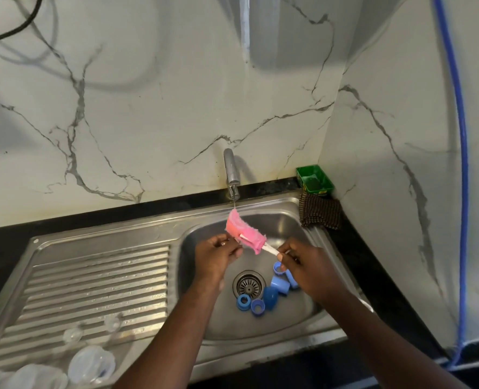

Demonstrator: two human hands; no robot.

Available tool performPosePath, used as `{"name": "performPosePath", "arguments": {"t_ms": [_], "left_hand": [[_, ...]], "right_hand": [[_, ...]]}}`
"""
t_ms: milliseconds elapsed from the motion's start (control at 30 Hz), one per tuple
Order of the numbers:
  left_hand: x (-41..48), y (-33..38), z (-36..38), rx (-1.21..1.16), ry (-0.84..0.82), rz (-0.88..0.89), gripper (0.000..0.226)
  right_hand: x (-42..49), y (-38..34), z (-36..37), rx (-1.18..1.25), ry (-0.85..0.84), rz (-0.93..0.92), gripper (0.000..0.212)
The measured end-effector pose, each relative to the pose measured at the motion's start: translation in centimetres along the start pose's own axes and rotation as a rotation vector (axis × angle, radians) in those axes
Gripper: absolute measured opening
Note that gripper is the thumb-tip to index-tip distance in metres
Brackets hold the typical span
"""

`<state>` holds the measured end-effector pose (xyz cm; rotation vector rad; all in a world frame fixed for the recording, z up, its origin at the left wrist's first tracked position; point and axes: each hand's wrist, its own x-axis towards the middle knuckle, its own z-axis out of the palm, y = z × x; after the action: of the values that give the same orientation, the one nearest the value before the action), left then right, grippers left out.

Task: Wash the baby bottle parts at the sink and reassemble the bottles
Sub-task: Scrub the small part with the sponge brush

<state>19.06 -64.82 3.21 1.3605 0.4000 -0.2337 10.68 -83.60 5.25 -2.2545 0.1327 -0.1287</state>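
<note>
Right hand [302,265] fingers pinch brush handle [270,249]; left hand [218,254] fingers apparently grip sponge head [245,233].

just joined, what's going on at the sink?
A person rinses a brush under the running tap: the right hand pinches its white handle, the left hand holds the pink sponge head. In the sink, blue parts lie by the drain; clear parts sit on the drainboard.

Pink sponge brush [245,234] below tap [231,172], 12 o'clk of drain. R hand [305,265] pinches its white handle, L hand [218,254] holds sponge end. Blue caps/rings [270,296] in sink [288,220], 3–5 o'clk of drain. Clear bottles [92,360] on drainboard [98,276], 7 o'clk.
</note>
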Motion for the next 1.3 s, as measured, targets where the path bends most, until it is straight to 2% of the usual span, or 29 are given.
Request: {"name": "performPosePath", "arguments": {"t_ms": [100, 200, 433, 567, 700, 933, 1100, 1200, 1300], "left_hand": [[0.3, 0.5, 0.0, -0.153, -0.061, -0.085, 0.021], [0.5, 0.8, 0.0, -0.284, -0.089, -0.148, 0.024], [-0.5, -0.9, 2.7, -0.403, -0.181, -0.31, 0.016], [-1.9, -3.2, 6.2, -0.292, -0.258, -0.408, 0.018], [-3.0, -4.9, 7.9, -0.165, -0.384, -0.408, 0.022], [-4.5, -7.2, 11.1, -0.077, -0.509, -0.411, 0.032], [-4.7, -8.0, 11.9, 0.045, -0.554, -0.379, 0.023], [-4.9, -8.2, 12.4, 0.089, -0.566, -0.384, 0.011], [-4.7, -7.8, 12.5, 0.053, -0.594, -0.461, 0.026]], "right_hand": [[-0.2, 1.7, -0.7, -0.101, -0.004, 0.008, 0.007], [-0.4, 3.4, -1.4, -0.17, 0.035, 0.022, 0.02], [-1.3, 5.6, -2.1, -0.134, 0.209, 0.141, 0.009], [-2.0, 6.9, -2.8, -0.158, 0.277, 0.192, 0.005], [-2.3, 8.7, -3.1, -0.288, 0.313, 0.219, 0.007], [-4.4, 12.9, -6.1, -0.404, 0.345, 0.454, 0.01], [-5.5, 15.3, -7.0, -0.503, 0.328, 0.566, 0.019], [-5.9, 15.7, -7.0, -0.488, 0.315, 0.561, 0.017], [-5.7, 15.3, -6.7, -0.343, 0.356, 0.497, 0.011]]}}
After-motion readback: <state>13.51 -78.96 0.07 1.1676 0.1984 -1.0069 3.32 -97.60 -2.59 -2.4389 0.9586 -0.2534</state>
